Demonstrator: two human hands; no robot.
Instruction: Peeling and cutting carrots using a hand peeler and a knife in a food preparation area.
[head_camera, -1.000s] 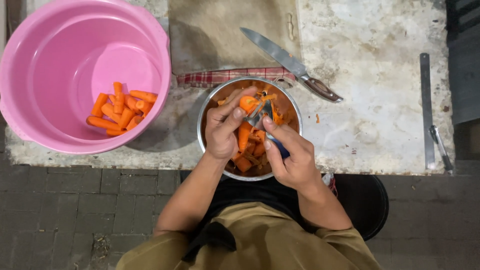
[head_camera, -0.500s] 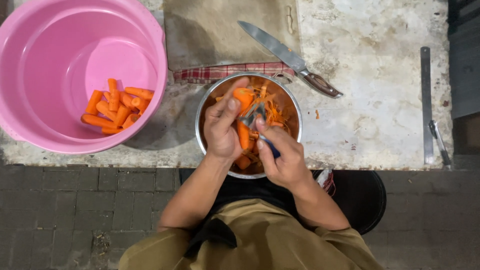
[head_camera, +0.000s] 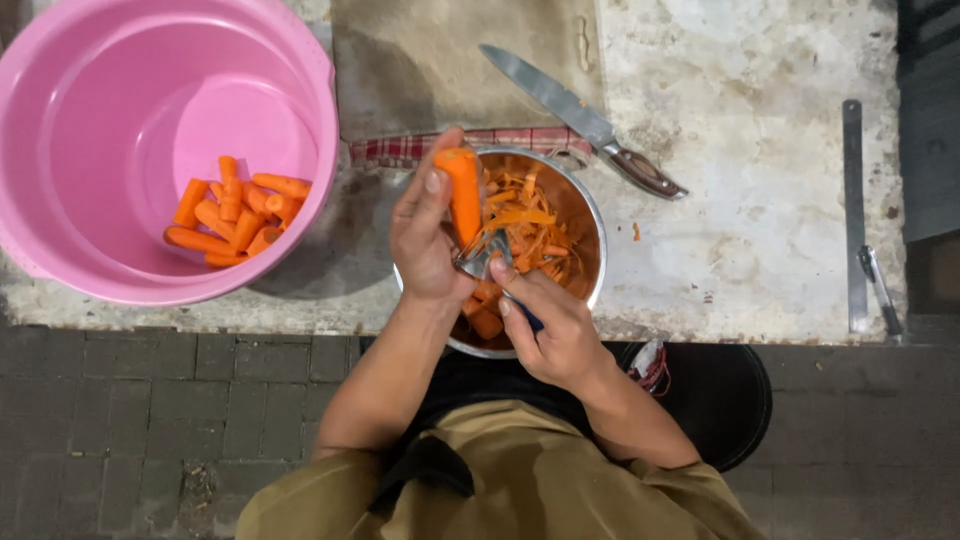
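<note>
Nearest, the right hand (head_camera: 552, 335) is closed around the dark handle of a metal peeler (head_camera: 483, 262), whose head rests against the lower end of a long orange carrot (head_camera: 464, 195). Just left of it, the left hand (head_camera: 428, 232) grips that carrot between thumb and fingers, holding it roughly upright over a round steel bowl (head_camera: 590, 225). The bowl sits at the near edge of a stained pale stone worktop (head_camera: 760, 200) and holds orange carrot peelings (head_camera: 530, 225) and a few carrot pieces. Well to the left stands a large pink plastic tub (head_camera: 90, 120) with a small heap of peeled carrot chunks (head_camera: 235, 210) on its floor. Behind the bowl lies a folded red checked cloth (head_camera: 400, 150), and beyond that a long steel kitchen knife with a brown wooden handle (head_camera: 580, 115) rests slantwise, its blade on a brownish cutting board (head_camera: 440, 60). At the far right lies a narrow grey metal bar (head_camera: 852, 215).
</note>
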